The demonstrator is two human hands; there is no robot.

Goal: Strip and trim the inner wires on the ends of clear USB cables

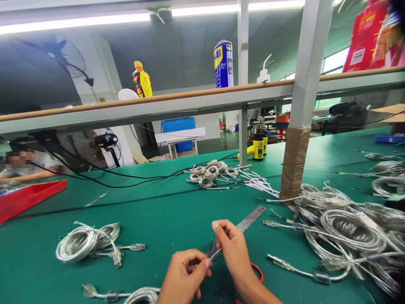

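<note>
My left hand (186,274) is closed, pinching the stripped end of a cable (215,255) whose thin dark and light wires fan out. Just to the right, my right hand (236,253) has its fingers closed around those same wires. A steel ruler (251,218) lies on the green mat beyond the right hand. Scissors with red handles (257,272) lie partly hidden beneath my right forearm. Coiled clear-jacketed USB cables (77,244) rest to the left, and another coil (142,295) sits at the bottom edge.
A large heap of coiled USB cables (351,223) covers the right side. Farther back are more coils (207,173), a taped post (292,164) and a yellow heat gun (256,147). A red tray (34,198) stands left, near a person (28,164). A shelf (190,101) crosses above.
</note>
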